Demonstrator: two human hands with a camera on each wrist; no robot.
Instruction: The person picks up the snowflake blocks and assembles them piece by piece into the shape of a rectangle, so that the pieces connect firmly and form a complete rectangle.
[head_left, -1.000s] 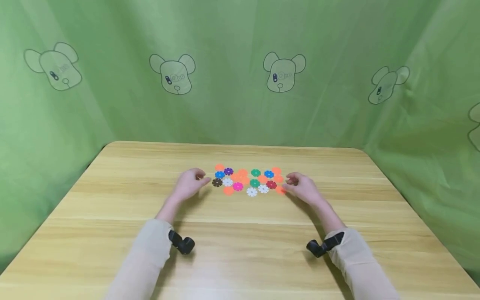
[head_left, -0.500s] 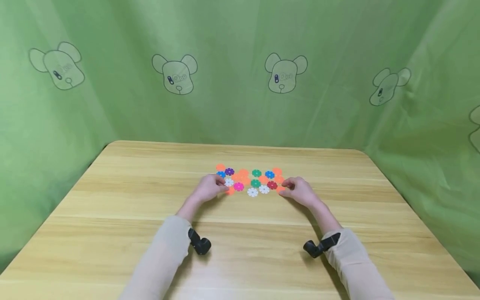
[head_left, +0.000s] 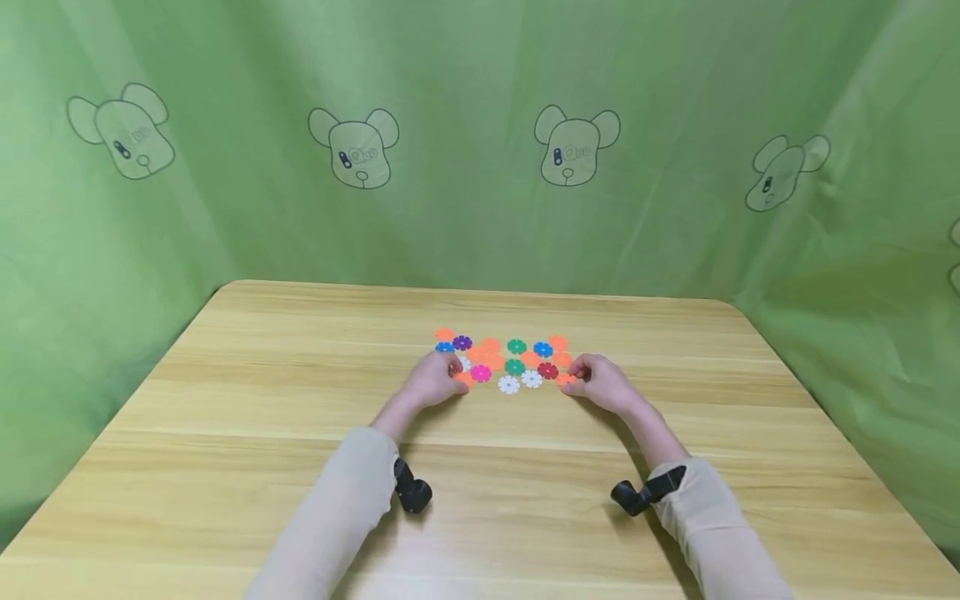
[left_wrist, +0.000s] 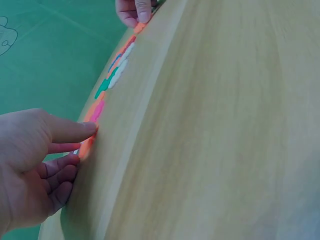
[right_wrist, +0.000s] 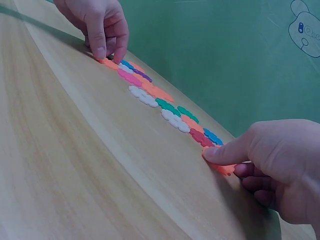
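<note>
Flat plastic snowflake discs in several colours form a wide patch on the table. At its near left corner my left hand pinches an orange snowflake disc between thumb and fingers. My right hand has its thumb on another orange snowflake disc at the near right corner, fingers curled at its outer edge. Between the hands lie a pink disc, white discs, green discs and a dark red disc. The left hand covers the brown disc.
The wooden table reaches back to a green curtain printed with bear heads, which also hangs along both sides. Purple and blue discs lie at the patch's far side. Each sleeve carries a black wrist camera.
My left hand has moved right from beside the patch onto its near left corner, hiding the brown disc. The right hand has closed in slightly on its orange disc.
</note>
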